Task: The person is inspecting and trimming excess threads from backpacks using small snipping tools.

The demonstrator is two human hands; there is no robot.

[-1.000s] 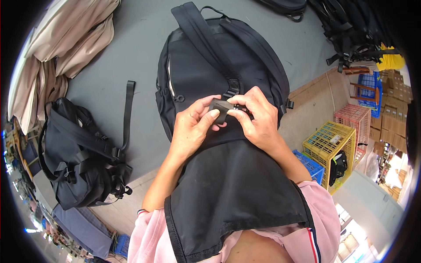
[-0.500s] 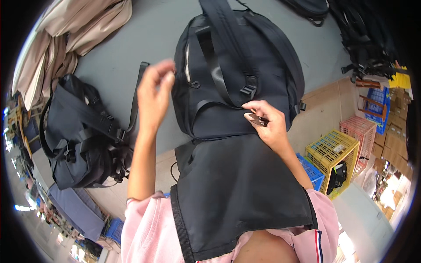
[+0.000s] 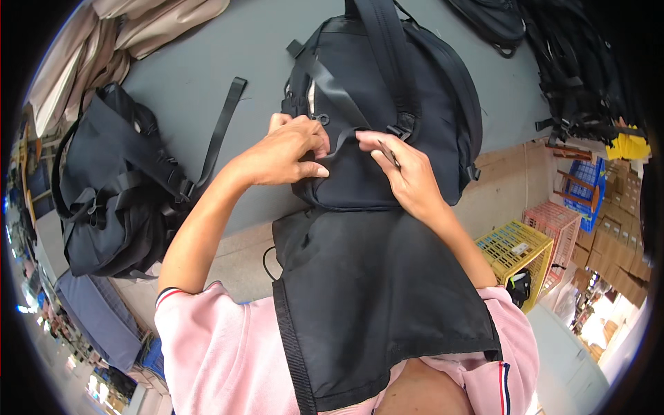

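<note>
left hand [image 3: 289,152] moved over black backpack [image 3: 437,97], right hand [image 3: 409,173] holding dark item [image 3: 392,155]

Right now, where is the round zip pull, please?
In the head view, the zip pull is on the left part of the middle backpack, close beside the left hand.

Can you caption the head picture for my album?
Bare left hand and right hand at a flat black webbing strap over a rounded black fabric backpack.
</note>
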